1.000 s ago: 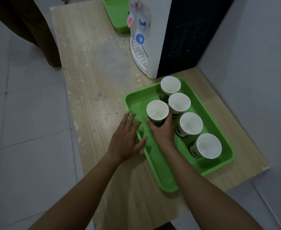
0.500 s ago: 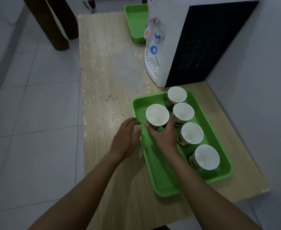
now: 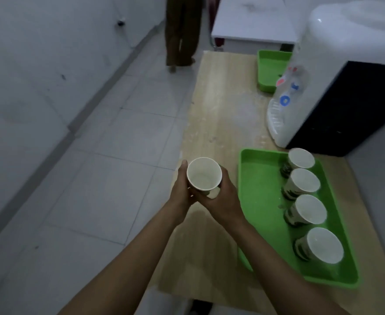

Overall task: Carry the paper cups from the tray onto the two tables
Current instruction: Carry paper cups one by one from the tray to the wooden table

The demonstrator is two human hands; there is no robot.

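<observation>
I am holding one cup upright in both hands, over the left edge of the table, just left of the tray. My left hand and right hand are curling round its sides from below. Four more cups are standing in a row along the right side of the tray. Far behind them a water dispenser is standing, with a second tray beside it.
</observation>
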